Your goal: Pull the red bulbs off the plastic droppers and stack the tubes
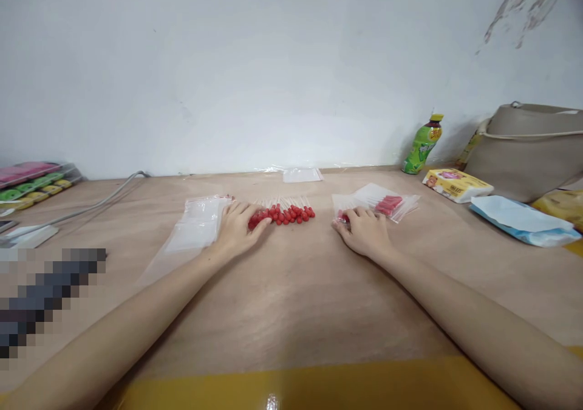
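Note:
Several red-tipped sticks (291, 214) lie in a row at the middle of the table, red ends toward me. My left hand (239, 228) rests at the left end of the row, thumb apart from the fingers, touching some red tips. Clear plastic bags (194, 225) lie left of it, partly under the hand. My right hand (364, 231) lies over a clear bag with red tips showing by its thumb; whether it grips them is hidden. Just beyond that hand is another clear bag with red pieces (389, 205) inside.
A white packet (302, 175) lies near the wall. At right are a green bottle (423, 144), a tissue pack (456, 185), a blue-white packet (523, 220) and a grey bag (532, 152). At left are a cable (102, 202) and a tray of colourful pieces (36, 182).

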{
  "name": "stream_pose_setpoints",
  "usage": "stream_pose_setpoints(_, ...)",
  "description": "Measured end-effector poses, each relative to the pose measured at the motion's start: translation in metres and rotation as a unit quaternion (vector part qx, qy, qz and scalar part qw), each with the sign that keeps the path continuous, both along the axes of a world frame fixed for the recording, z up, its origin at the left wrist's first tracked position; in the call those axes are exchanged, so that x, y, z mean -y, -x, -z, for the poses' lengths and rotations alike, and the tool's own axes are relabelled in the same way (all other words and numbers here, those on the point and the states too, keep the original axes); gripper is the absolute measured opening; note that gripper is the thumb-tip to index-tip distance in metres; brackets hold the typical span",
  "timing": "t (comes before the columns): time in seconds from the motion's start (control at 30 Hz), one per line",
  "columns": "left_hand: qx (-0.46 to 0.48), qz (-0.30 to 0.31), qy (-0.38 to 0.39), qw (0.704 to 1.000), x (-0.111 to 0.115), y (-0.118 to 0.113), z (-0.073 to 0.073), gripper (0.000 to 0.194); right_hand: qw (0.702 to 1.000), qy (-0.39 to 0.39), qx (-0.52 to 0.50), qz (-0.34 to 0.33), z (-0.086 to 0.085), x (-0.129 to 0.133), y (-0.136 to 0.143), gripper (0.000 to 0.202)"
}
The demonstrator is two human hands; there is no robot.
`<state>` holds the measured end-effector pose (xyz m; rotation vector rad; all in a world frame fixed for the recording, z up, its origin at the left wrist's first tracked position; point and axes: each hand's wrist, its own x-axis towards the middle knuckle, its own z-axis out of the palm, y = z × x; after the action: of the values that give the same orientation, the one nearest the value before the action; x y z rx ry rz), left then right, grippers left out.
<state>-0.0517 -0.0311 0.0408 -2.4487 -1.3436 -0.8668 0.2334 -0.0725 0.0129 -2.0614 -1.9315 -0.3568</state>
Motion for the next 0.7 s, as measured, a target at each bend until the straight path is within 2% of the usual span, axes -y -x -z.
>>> stream_pose_setpoints(0.1,-0.041,-0.011,-0.005,0.999,0.018,0.024,0.000,0.033,1.000,-0.008,0.028,0.007,-0.006,0.008,0.009,0.041)
stream_pose_setpoints(0.2,-0.066,-0.100,0.020,0.993,0.026,0.058,0.001,0.043,0.999,-0.003,0.054,-0.002,-0.013,0.019,0.020,0.037)
stream_pose_setpoints(0.3,-0.090,-0.195,0.102,0.971,0.024,0.093,0.009,0.057,0.998,0.037,0.054,-0.012,-0.020,0.029,0.029,0.032)
stream_pose_setpoints(0.4,-0.105,-0.239,0.200,0.945,0.015,0.117,0.022,0.063,0.996,0.073,0.031,-0.038,-0.022,0.035,0.034,0.033)
stream_pose_setpoints(0.47,-0.111,-0.243,0.246,0.932,0.006,0.124,0.028,0.065,0.995,0.085,0.010,-0.061,-0.019,0.038,0.037,0.033)
stream_pose_setpoints(0.57,-0.109,-0.239,0.268,0.927,-0.007,0.125,0.031,0.065,0.988,0.100,-0.019,-0.114,-0.015,0.048,0.042,0.033)
stream_pose_setpoints(0.7,-0.091,-0.227,0.255,0.936,-0.020,0.120,0.026,0.063,0.962,0.117,-0.039,-0.244,-0.020,0.069,0.055,0.032)
